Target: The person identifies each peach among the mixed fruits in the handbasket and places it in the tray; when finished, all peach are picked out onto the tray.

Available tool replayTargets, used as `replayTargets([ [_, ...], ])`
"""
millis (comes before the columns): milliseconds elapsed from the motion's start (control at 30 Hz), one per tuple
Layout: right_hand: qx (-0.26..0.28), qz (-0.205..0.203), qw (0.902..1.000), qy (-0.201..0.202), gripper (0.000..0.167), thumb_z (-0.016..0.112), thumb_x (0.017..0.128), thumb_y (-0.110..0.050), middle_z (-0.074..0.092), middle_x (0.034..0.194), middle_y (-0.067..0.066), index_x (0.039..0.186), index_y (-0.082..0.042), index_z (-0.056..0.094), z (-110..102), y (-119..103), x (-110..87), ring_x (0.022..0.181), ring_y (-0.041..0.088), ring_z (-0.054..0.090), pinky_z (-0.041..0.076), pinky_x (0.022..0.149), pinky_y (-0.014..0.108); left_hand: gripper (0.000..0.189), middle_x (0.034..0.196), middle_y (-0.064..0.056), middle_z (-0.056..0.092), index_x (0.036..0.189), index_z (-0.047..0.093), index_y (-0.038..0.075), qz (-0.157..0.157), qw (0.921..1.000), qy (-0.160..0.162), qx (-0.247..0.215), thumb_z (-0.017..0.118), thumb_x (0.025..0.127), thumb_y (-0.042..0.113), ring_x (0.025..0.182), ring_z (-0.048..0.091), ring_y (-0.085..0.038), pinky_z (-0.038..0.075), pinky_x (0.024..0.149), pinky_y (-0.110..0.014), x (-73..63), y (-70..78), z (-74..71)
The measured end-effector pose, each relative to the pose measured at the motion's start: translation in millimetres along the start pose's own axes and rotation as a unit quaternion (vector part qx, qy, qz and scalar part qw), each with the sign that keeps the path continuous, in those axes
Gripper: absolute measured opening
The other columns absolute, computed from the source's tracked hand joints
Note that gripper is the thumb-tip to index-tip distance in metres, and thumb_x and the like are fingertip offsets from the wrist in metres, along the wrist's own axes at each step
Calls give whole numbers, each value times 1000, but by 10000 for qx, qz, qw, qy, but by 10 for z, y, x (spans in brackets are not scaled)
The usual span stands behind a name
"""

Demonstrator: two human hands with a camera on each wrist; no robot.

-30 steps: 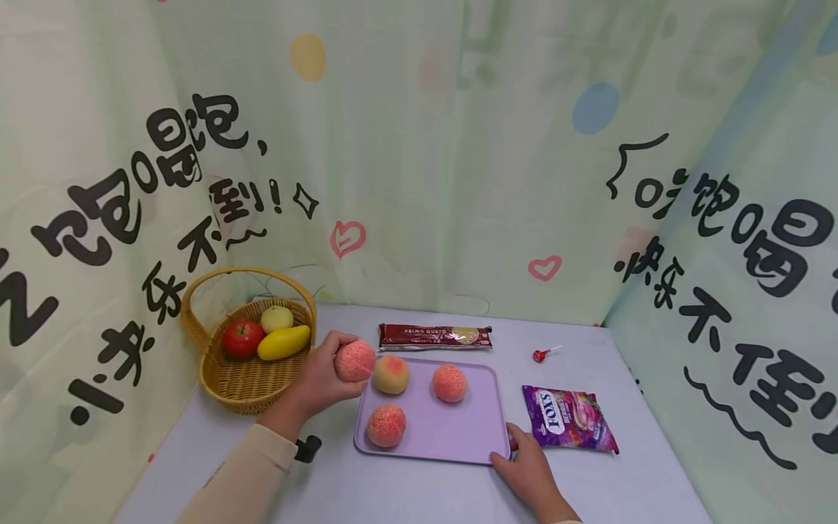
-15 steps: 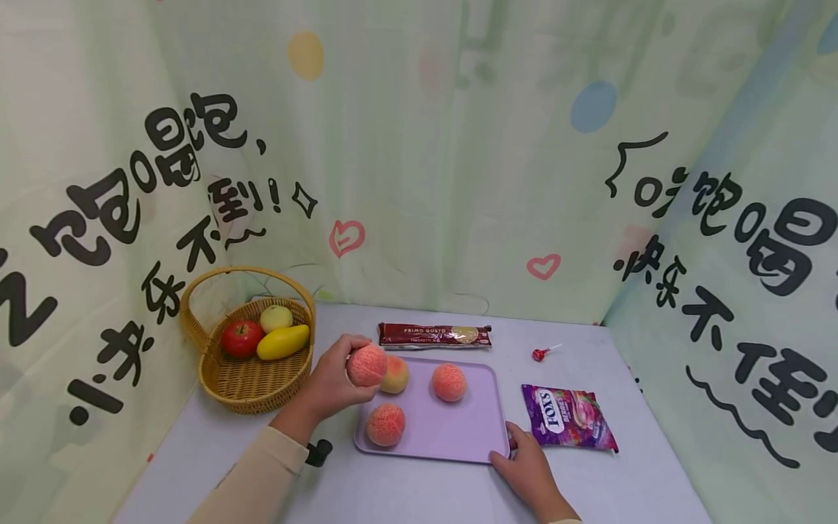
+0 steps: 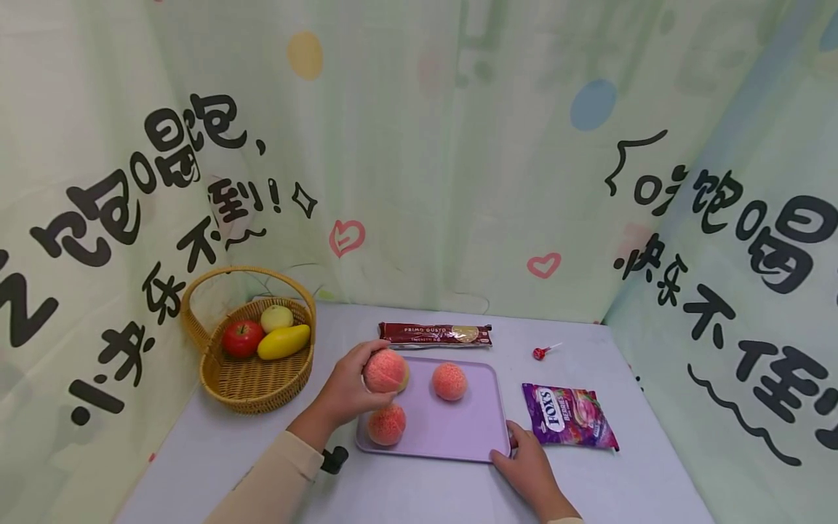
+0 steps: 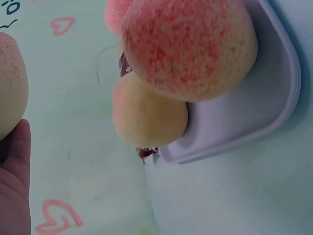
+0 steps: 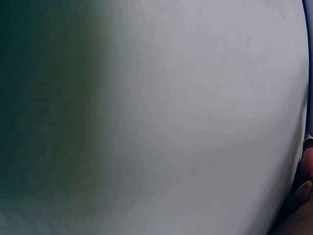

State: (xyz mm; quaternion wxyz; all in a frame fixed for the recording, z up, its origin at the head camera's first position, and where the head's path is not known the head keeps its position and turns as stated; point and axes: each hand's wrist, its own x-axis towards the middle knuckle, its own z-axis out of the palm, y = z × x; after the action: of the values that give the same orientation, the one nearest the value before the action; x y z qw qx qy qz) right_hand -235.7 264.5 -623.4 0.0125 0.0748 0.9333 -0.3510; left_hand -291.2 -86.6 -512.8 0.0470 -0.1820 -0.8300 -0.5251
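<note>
My left hand [image 3: 347, 389] grips a pink peach [image 3: 385, 371] over the left part of a lilac tray [image 3: 452, 433], fingers behind it and thumb below. That peach [image 4: 10, 85] also shows at the left edge of the left wrist view. Behind it a yellowish peach [image 4: 149, 115] on the tray is mostly hidden from the head view. Two more pink peaches lie on the tray, a front-left peach [image 3: 386, 426] and a back-right peach [image 3: 449, 382]. At the tray's front right corner my right hand [image 3: 532, 469] holds the rim between thumb and fingers.
A wicker basket [image 3: 255, 400] with a tomato [image 3: 243, 340], a yellow mango-like fruit [image 3: 284, 343] and a pale round fruit [image 3: 277, 319] stands left. Behind the tray lies a spaghetti packet [image 3: 435, 335]. A lollipop [image 3: 540, 354] and purple candy bag [image 3: 569, 417] lie right.
My left hand has carried the peach rightward, from the tray's left edge to over its left part, now covering most of the yellowish peach. The right hand stays at the tray corner.
</note>
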Motion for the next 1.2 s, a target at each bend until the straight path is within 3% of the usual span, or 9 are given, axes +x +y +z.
replayTargets([
  [500,4,-70,10000,0,75,83,80,-22,59,95,8,142,8,52,-12,-41,-4,78,17,48,41,66,29,75,137,4,58,140,55,25,-8,9997,-254,-71,91,75,14,116,63,-19,61,91,-36,-59,26,252],
  [967,19,-70,10000,-11,75,83,79,-22,58,93,7,141,9,53,-9,-1,-8,78,17,47,40,65,28,73,135,1,58,137,58,15,290,9979,-504,296,89,71,16,120,58,-18,57,96,-35,-35,57,579],
  [1200,-14,-98,9999,-28,76,83,79,-22,59,94,8,141,10,52,-19,-11,3,77,17,47,41,64,28,72,134,5,58,136,58,22,235,9969,-581,467,90,72,18,119,56,-15,57,95,-32,-38,74,704],
])
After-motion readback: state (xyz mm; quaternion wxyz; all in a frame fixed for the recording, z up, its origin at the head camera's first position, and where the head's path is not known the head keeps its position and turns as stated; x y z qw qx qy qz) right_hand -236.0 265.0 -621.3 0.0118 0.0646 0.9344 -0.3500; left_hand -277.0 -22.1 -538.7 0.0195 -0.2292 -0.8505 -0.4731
